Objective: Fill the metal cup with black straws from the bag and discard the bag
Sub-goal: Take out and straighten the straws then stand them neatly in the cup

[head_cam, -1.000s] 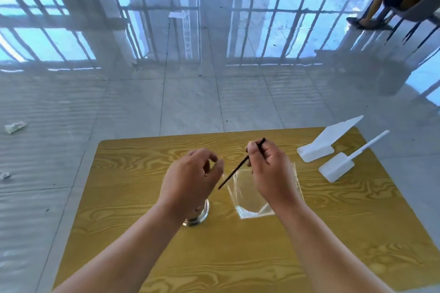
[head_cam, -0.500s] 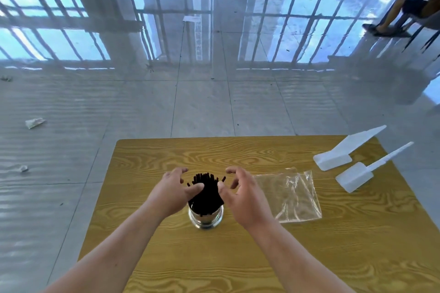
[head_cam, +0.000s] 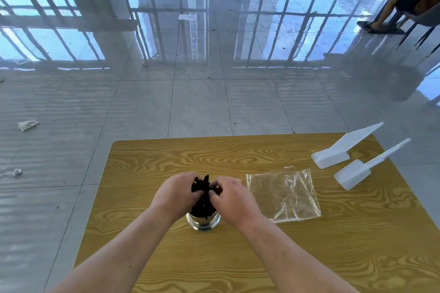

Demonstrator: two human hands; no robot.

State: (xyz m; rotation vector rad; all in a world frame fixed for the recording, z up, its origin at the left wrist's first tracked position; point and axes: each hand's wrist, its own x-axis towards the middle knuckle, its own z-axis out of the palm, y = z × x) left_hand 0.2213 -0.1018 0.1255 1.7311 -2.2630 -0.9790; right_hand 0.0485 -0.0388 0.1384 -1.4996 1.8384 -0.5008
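Hands now closed in, left hand [head_cam: 177, 194] and right hand [head_cam: 232, 198] gripping black straws [head_cam: 202, 200] in metal cup [head_cam: 203, 222]

Both forearms are bare to the bottom edge, no sleeve showing. The left hand [head_cam: 177, 194] and right hand [head_cam: 234, 200] are bare too.

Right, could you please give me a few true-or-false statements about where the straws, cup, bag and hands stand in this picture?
1. The black straws stand in the metal cup. True.
2. The plastic bag is held in the right hand. False: it lies flat on the table, right of the cup.
3. Both hands close around the straws, the left hand included. True.
4. The bag looks full of straws. False: it looks empty.
5. Three white scoops lie on the table. False: two white scoops lie there.
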